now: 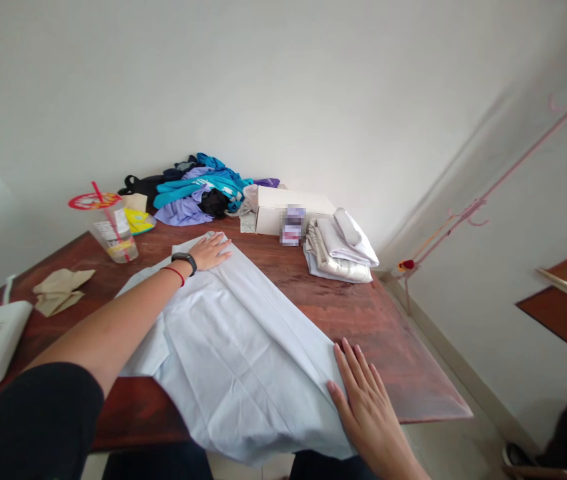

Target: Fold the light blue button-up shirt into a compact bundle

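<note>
My left hand (209, 253) lies flat with its fingers slightly spread on the far end of a pale garment (248, 340), while my right hand (368, 403) rests along its right edge nearer me, palm down, fingers open and thumb held apart, pinching nothing. The garment lies across the desk (413, 373), folded in along that long side, with its near end hanging over the front edge. Beyond it sit a stack of folded clothes (346, 248), a white box (293, 200) and a heap of coloured clothes (208, 190); a plastic cup (116, 233) stands off to the left
</note>
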{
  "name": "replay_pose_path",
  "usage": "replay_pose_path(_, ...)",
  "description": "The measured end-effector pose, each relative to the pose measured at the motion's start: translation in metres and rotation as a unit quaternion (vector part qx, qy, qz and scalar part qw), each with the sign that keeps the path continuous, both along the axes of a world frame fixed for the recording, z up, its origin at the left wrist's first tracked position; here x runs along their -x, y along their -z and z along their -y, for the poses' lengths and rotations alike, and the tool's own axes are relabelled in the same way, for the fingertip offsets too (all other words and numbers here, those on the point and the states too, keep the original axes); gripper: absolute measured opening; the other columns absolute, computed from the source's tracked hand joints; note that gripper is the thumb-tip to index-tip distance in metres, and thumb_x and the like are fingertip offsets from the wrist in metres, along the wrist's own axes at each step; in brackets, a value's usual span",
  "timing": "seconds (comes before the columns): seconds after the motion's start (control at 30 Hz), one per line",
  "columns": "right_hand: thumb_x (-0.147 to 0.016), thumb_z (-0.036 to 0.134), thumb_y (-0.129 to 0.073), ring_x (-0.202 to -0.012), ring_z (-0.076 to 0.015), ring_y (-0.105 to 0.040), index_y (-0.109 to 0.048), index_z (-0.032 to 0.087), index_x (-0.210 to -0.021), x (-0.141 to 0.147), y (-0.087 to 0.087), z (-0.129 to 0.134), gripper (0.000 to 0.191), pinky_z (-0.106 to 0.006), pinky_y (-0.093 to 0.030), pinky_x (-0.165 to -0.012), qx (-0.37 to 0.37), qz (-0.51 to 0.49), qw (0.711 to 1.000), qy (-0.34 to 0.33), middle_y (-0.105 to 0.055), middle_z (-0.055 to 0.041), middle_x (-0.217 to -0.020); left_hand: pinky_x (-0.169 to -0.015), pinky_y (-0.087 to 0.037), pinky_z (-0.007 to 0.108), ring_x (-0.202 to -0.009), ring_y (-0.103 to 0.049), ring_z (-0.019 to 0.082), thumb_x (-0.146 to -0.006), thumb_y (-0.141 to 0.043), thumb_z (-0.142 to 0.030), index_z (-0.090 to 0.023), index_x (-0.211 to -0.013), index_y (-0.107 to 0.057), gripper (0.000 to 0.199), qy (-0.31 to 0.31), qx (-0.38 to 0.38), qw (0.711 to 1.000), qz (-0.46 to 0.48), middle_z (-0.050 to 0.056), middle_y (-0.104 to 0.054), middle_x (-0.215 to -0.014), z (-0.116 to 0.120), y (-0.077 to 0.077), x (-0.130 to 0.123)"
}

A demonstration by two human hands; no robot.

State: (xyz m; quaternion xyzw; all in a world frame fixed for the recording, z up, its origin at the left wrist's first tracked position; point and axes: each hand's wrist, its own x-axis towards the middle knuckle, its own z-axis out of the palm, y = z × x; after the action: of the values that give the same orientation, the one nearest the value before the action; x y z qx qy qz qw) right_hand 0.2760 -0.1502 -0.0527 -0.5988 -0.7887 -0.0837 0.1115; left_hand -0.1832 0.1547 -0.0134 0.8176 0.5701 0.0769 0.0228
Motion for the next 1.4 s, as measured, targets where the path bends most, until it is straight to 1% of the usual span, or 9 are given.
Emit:
replay_pose_path(0.2,-0.104,0.047,-0.037,-0.151,-0.0339,-0.032,-0.001,0.028,-0.165,-0.001,0.002,-0.001,0.073,-0.059,-0.044,-0.111,-0.034,0.009,0.999,-0.017,-0.028,-0.0079,-0.167,-0.124,-0.008,0.043,-0.156,-0.012,0.024,-0.104,-0.033,-0.052,-0.011,-0.157,-0.037,0.068,0.041,0.016,0.999,-0.006,0.014,-0.021,-0.169,-0.007,-0.003,0.011)
replay_pose_path(0.47,-0.100,0.049,-0.039,-0.144,-0.0390,-0.044,-0.005,0.028,-0.166,-0.009,0.014,-0.006,0.077,-0.062,-0.052,-0.100,-0.081,-0.008,0.996,-0.042,-0.037,-0.0090,-0.162,-0.124,-0.010,0.045,-0.157,-0.008,0.025,-0.104,-0.028,-0.055,-0.018,-0.160,-0.034,0.067,0.040,0.036,0.999,0.002,0.008,-0.018,-0.170,-0.014,-0.008,0.024)
replay_pose_path(0.6,-0.098,0.051,-0.042,-0.142,-0.0409,-0.046,-0.008,0.030,-0.166,-0.012,0.020,-0.008,0.078,-0.064,-0.052,-0.098,-0.075,-0.031,0.996,-0.044,-0.039,-0.0069,-0.161,-0.124,-0.011,0.047,-0.158,-0.008,0.027,-0.102,-0.031,-0.059,-0.024,-0.161,-0.033,0.068,0.035,0.046,0.998,0.003,0.005,-0.017,-0.171,-0.019,-0.008,0.029)
replay_pose_path(0.8,-0.100,0.049,-0.041,-0.148,-0.0397,-0.036,-0.007,0.031,-0.165,-0.013,0.012,-0.011,0.076,-0.064,-0.048,-0.104,-0.046,-0.021,0.998,-0.048,-0.033,-0.0061,-0.164,-0.123,-0.014,0.056,-0.157,-0.009,0.035,-0.101,-0.030,-0.060,-0.026,-0.161,-0.032,0.068,-0.005,0.050,0.999,0.003,0.005,-0.016,-0.171,-0.023,-0.008,0.030)
replay_pose_path(0.93,-0.104,0.048,-0.037,-0.154,-0.0360,-0.024,-0.006,0.032,-0.165,-0.021,0.003,-0.025,0.070,-0.066,-0.038,-0.113,-0.007,-0.010,0.999,-0.039,-0.028,-0.0042,-0.166,-0.121,-0.017,0.060,-0.156,-0.012,0.037,-0.101,-0.031,-0.060,-0.028,-0.160,-0.035,0.067,-0.034,0.055,0.998,0.003,0.005,-0.017,-0.171,-0.021,-0.011,0.027)
replay_pose_path(1.1,-0.106,0.050,-0.036,-0.157,-0.0317,-0.013,-0.017,0.033,-0.163,-0.051,-0.013,-0.073,0.062,-0.064,-0.025,-0.121,0.075,0.002,0.995,-0.064,-0.024,-0.0030,-0.168,-0.117,-0.018,0.067,-0.154,-0.013,0.043,-0.101,-0.032,-0.058,-0.026,-0.159,-0.035,0.067,-0.092,0.049,0.994,0.013,0.009,-0.016,-0.171,-0.004,-0.015,0.020)
replay_pose_path(1.23,-0.106,0.050,-0.037,-0.156,-0.0310,-0.015,-0.029,0.026,-0.161,-0.074,-0.028,-0.114,0.060,-0.061,-0.021,-0.123,0.101,0.025,0.990,-0.095,-0.026,-0.0072,-0.167,-0.114,-0.018,0.069,-0.152,-0.013,0.048,-0.102,-0.035,-0.058,-0.020,-0.159,-0.034,0.068,-0.135,0.044,0.989,0.030,0.014,-0.015,-0.170,0.024,-0.017,0.016)
replay_pose_path(1.33,-0.106,0.047,-0.040,-0.156,-0.0328,-0.017,-0.038,0.020,-0.157,-0.077,-0.040,-0.120,0.058,-0.061,-0.022,-0.122,0.047,0.029,0.995,-0.078,-0.028,-0.0115,-0.166,-0.115,-0.013,0.071,-0.151,-0.010,0.051,-0.102,-0.040,-0.054,-0.015,-0.157,-0.037,0.068,-0.158,0.034,0.986,0.044,0.018,-0.015,-0.169,0.047,-0.026,0.010)
replay_pose_path(1.4,-0.106,0.043,-0.041,-0.156,-0.0328,-0.018,-0.042,0.018,-0.156,-0.071,-0.049,-0.103,0.056,-0.060,-0.026,-0.122,0.003,0.016,0.996,-0.084,-0.030,-0.0131,-0.165,-0.115,-0.008,0.073,-0.152,-0.004,0.052,-0.100,-0.044,-0.051,-0.011,-0.156,-0.038,0.069,-0.165,0.019,0.985,0.051,0.021,-0.013,-0.169,0.068,-0.037,0.002)
